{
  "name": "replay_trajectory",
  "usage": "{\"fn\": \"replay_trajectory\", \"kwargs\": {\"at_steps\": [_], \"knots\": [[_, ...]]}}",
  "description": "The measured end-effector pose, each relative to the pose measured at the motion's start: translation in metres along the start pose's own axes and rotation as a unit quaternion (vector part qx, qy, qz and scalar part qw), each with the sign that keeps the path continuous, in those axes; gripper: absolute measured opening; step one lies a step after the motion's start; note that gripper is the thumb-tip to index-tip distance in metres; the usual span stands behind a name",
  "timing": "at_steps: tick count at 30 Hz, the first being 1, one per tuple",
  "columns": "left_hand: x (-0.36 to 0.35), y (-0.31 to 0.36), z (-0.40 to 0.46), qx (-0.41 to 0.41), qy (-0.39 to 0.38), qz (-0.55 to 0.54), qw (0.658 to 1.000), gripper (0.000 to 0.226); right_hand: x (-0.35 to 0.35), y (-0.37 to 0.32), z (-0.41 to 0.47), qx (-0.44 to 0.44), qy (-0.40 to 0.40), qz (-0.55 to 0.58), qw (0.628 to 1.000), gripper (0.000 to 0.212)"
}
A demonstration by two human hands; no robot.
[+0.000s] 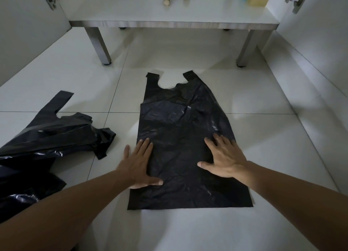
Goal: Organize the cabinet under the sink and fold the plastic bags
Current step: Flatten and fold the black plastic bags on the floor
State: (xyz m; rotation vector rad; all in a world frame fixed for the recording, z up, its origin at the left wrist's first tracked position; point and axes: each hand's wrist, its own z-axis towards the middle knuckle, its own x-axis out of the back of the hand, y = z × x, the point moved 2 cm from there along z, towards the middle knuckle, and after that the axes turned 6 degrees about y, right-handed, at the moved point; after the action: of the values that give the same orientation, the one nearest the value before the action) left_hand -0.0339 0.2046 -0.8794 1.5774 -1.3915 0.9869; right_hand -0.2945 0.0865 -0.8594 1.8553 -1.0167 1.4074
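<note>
A black plastic bag point(180, 137) lies spread on the tiled floor point(273, 137), handles toward the cabinet's bottom edge. The left hand point(140, 165) and right hand point(224, 159) press it with straight, splayed fingers, probably flattening it for folding (more bags point(47, 137) wait crumpled at the floor's left edge).

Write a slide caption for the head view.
Both hands press a black bag flat on the floor.

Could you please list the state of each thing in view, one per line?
Flat black bag: spread on the floor tiles, unfolded, handles toward the cabinet.
Left hand: open, fingers straight, pressing the bag's left edge.
Right hand: open, flat on the bag's right side.
Pile of black bags: crumpled, unfolded, on the floor at left.
Cabinet door: open.
</note>
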Motion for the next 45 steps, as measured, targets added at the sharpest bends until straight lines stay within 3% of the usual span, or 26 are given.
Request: {"fn": "replay_trajectory", "kwargs": {"at_steps": [4, 9, 13, 17, 19, 22, 26, 33, 35, 38, 42, 45], "knots": [[0.013, -0.002, 0.004, 0.007, 0.078, -0.004, 0.997, 0.127, 0.014, -0.002, 0.005, -0.011, 0.112, -0.018, 0.993, 0.071], [0.005, -0.003, 0.011, 0.007, 0.051, 0.01, 0.999, 0.13, 0.005, 0.004, 0.02, 0.011, 0.0, 0.047, 0.999, 0.088], [0.014, 0.003, 0.014, 0.017, 0.096, 0.006, 0.995, 0.126, 0.016, 0.003, 0.029, 0.006, 0.125, 0.006, 0.992, 0.062], [0.02, 0.013, 0.028, 0.032, 0.128, 0.004, 0.991, 0.125, 0.017, 0.006, 0.048, 0.012, 0.099, 0.042, 0.994, 0.07], [0.019, 0.019, 0.04, 0.028, 0.132, -0.008, 0.991, 0.124, 0.021, 0.008, 0.058, -0.006, 0.123, 0.096, 0.988, 0.061], [0.02, 0.027, 0.06, 0.027, 0.141, -0.03, 0.989, 0.12, 0.036, 0.02, 0.08, -0.126, 0.222, 0.199, 0.946, 0.042], [0.02, 0.025, 0.083, 0.046, 0.143, -0.05, 0.987, 0.112, 0.05, 0.037, 0.122, -0.294, 0.141, 0.365, 0.872, 0.047], [0.007, 0.018, 0.092, 0.059, 0.149, -0.012, 0.987, 0.098, 0.056, 0.046, 0.17, -0.351, 0.101, 0.486, 0.794, 0.067], [0.007, 0.019, 0.091, 0.064, 0.159, -0.014, 0.985, 0.097, 0.06, 0.043, 0.18, -0.359, 0.082, 0.55, 0.75, 0.066], [0.007, 0.02, 0.09, 0.067, 0.164, -0.004, 0.984, 0.094, 0.069, 0.038, 0.191, -0.357, 0.055, 0.655, 0.664, 0.042], [0.006, 0.02, 0.09, 0.067, 0.179, -0.012, 0.982, 0.093, 0.08, 0.047, 0.199, -0.366, 0.058, 0.665, 0.649, 0.031], [0.006, 0.02, 0.09, 0.069, 0.177, -0.013, 0.982, 0.094, 0.08, 0.065, 0.2, -0.394, 0.116, 0.662, 0.627, 0.028]]}}
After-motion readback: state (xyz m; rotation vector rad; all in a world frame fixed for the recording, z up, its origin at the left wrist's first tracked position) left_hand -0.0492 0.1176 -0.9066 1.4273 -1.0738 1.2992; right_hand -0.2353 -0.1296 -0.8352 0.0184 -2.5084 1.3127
